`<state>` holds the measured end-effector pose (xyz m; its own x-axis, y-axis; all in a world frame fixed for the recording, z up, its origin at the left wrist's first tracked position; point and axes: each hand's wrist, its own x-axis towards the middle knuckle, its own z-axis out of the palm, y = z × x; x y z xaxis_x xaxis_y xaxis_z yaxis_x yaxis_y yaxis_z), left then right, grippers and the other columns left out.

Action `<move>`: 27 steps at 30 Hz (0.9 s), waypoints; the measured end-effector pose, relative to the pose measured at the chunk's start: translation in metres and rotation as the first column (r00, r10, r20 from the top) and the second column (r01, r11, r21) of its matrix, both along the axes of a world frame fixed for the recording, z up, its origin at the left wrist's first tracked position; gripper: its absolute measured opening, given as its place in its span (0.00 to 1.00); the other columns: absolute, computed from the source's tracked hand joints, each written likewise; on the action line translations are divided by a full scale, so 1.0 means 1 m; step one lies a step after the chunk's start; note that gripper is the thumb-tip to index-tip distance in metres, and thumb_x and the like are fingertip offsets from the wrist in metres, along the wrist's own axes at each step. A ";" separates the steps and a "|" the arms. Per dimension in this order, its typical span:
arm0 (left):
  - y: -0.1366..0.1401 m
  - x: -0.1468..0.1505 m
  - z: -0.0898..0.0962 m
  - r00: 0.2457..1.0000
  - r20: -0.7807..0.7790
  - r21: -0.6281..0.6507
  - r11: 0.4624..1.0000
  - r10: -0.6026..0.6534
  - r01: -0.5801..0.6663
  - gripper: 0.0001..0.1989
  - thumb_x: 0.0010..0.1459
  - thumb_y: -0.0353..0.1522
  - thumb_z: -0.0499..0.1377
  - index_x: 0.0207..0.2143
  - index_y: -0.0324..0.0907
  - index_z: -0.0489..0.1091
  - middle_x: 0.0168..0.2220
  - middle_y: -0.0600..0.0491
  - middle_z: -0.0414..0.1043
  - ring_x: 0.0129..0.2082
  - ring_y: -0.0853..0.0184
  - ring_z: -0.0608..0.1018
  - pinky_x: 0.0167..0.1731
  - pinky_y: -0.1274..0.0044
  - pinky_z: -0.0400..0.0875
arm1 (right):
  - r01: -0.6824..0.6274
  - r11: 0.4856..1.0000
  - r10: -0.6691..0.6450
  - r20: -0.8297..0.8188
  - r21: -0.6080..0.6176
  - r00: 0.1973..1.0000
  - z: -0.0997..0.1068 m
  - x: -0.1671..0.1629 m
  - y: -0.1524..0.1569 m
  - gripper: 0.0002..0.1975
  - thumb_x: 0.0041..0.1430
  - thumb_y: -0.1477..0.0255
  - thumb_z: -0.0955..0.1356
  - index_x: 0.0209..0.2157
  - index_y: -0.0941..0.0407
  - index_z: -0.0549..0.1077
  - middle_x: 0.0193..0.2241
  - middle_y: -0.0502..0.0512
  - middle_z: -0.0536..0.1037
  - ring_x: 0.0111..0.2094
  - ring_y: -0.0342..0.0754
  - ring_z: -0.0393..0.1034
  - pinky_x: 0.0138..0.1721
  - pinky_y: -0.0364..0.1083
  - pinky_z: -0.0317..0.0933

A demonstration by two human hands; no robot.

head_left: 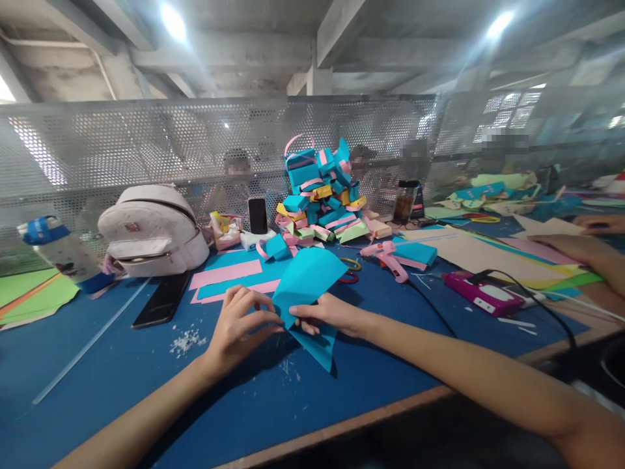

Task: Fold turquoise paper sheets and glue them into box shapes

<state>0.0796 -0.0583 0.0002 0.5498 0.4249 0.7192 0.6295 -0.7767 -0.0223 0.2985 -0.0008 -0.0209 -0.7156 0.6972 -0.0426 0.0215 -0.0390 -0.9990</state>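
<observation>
A sheet of blue paper (312, 270), bent into a curve with a pointed lower corner, is held just above the blue table top. My left hand (247, 319) pinches its left edge between thumb and fingers. On the right side, my right hand (325, 314) grips the same sheet, thumb in front and some fingers hidden behind the paper. Behind it lie pink paper strips (227, 273) on flat blue paper. A pair of scissors with yellow and red handles (350, 266) is partly covered by the sheet.
Behind stands a pile of folded paper pieces (325, 202). Right of my hands are a pink glue gun (385, 256) with its cord and a magenta power strip (483, 294). A phone (163, 299), backpack (153, 231) and bottle (68, 254) sit left. Another person's arm (581, 254) reaches in at right.
</observation>
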 end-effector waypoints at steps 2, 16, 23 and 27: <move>0.000 -0.001 0.000 1.000 0.008 -0.005 1.000 0.007 -0.007 0.02 0.58 0.34 0.64 0.36 0.48 0.76 0.36 0.54 0.73 0.35 0.66 0.72 0.41 0.69 0.59 | -0.003 1.000 0.003 0.003 0.000 1.000 0.000 0.000 0.001 0.20 0.51 0.56 0.73 0.26 0.61 0.75 0.16 0.49 0.72 0.19 0.40 0.63 0.25 0.42 0.54; 0.002 -0.002 -0.002 0.999 0.032 0.072 0.997 -0.025 0.022 0.04 0.57 0.30 0.64 0.34 0.49 0.77 0.35 0.53 0.72 0.33 0.67 0.70 0.40 0.69 0.58 | -0.048 0.997 0.046 -0.037 -0.062 0.998 0.000 0.000 0.002 0.18 0.50 0.60 0.74 0.25 0.62 0.74 0.19 0.50 0.72 0.18 0.38 0.63 0.22 0.41 0.53; -0.003 0.001 -0.005 0.992 -0.120 0.169 0.984 -0.037 0.057 0.05 0.61 0.27 0.59 0.37 0.44 0.73 0.35 0.53 0.76 0.32 0.67 0.71 0.44 0.68 0.60 | -0.052 0.995 0.048 -0.043 -0.090 0.998 0.002 -0.001 0.000 0.18 0.49 0.60 0.74 0.25 0.61 0.72 0.19 0.49 0.72 0.17 0.38 0.61 0.21 0.41 0.52; -0.005 0.003 -0.005 0.983 -0.183 0.257 0.966 0.025 0.023 0.06 0.61 0.26 0.58 0.38 0.44 0.72 0.37 0.53 0.77 0.33 0.66 0.73 0.45 0.67 0.61 | -0.056 0.998 0.056 -0.030 -0.010 0.998 0.002 -0.002 -0.002 0.20 0.50 0.57 0.74 0.25 0.60 0.71 0.20 0.49 0.72 0.18 0.39 0.62 0.22 0.42 0.53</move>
